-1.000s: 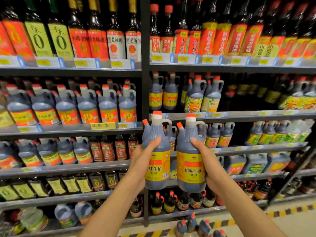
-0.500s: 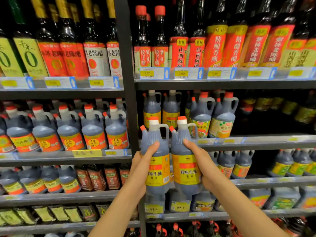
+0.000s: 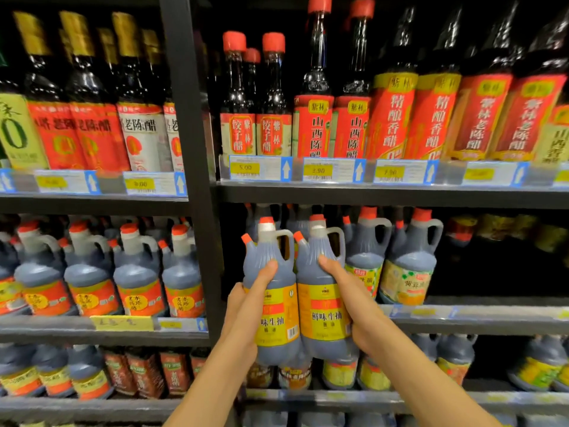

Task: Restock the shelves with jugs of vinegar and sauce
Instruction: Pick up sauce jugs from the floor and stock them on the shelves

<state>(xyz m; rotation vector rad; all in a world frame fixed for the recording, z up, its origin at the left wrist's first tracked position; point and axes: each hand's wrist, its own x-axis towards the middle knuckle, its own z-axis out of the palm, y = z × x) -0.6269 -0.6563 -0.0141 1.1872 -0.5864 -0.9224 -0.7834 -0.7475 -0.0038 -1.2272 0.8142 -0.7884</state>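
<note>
- Both hands loaded, one jug each: left hand wrapped around the left soy sauce jug, thumb laid up the front onto the dark shoulder, fingers hidden round the back.
- Right hand curled around the right soy sauce jug the same way, thumb across the front above the yellow label, palm on its right flank.
- Neither hand is on a handle; both grips are on the body only. Jugs upright, side by side, touching or nearly so; cannot tell which.
- Location: jugs held in front of the middle shelf of the right bay, just right of the black upright, bottoms below the shelf lip.
- Risk 1: bottoms look lower than the shelf edge, so pushing straight in would likely catch the lip and tip a jug.
- Risk 2: body grip on smooth plastic with a full jug could slip, since nothing backs it up at the handle.
- Risk 3: yellow-green label jug stands just far-right of the right hand; knuckles or the right jug could knock it over.
- Risk 4: jugs already stand far behind the target slot; depth left is unclear, so forcing in could shove the back row.
</note>
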